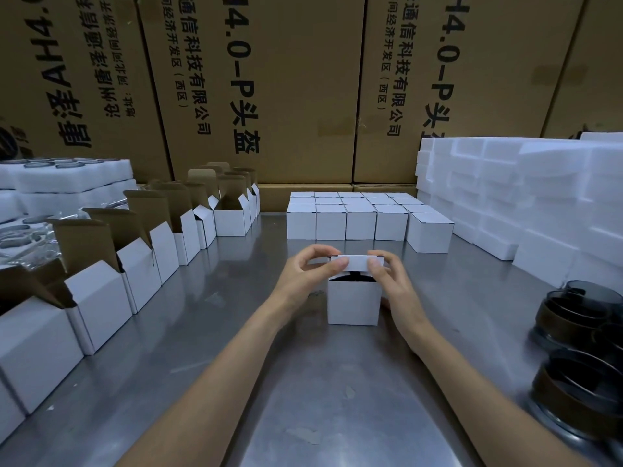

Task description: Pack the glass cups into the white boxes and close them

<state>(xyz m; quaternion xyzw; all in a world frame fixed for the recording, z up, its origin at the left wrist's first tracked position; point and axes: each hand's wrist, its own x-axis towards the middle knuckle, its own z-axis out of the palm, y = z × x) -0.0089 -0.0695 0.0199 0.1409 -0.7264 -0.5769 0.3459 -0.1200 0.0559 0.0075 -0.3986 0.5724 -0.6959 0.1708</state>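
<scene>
Both hands, left hand and right hand, pinch the white box lid.

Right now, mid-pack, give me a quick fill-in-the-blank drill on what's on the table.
1. Both hands, left hand and right hand, hold the ____ of the white box in the middle of the table.
2. The closed boxes stand in rows ____ that box.
3. The open boxes line the person's ____ side.
4. The dark glass cups sit at the table's ____ edge.

Missing words: lid flap; behind; left; right
</scene>
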